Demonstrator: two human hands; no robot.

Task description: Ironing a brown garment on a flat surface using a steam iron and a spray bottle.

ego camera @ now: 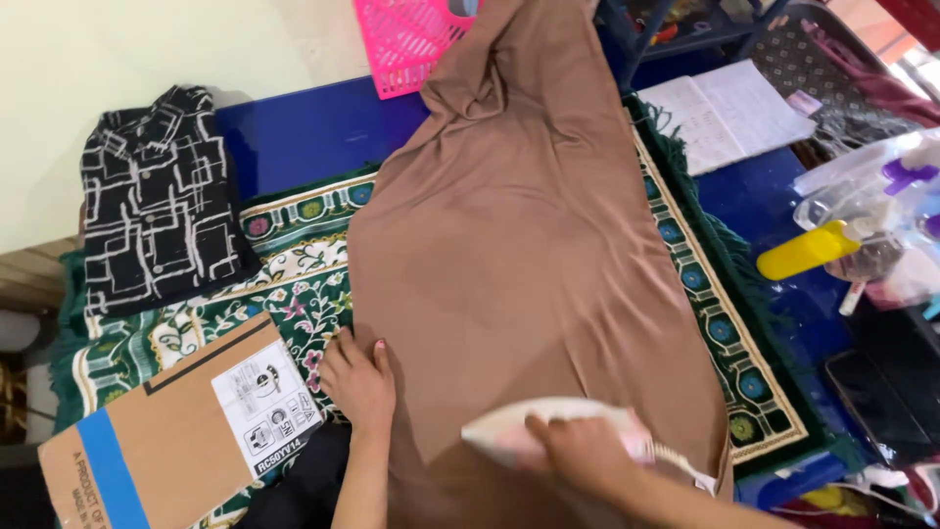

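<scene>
Brown cloth (519, 245) under both hands, right grip (578, 453) clasping iron (548, 426), left hand (357, 377) spread flat on its edge

Both forearms bare, no sleeves, no rings/watch seen; left hand (358, 380) fingers w/ pink-painted nails.

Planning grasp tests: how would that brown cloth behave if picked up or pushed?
The brown cloth is probably floppy: it bunches into soft folds at its far end. Pushed, it would likely wrinkle rather than slide whole; the left hand pins its edge while the right hand grips the iron.
</scene>
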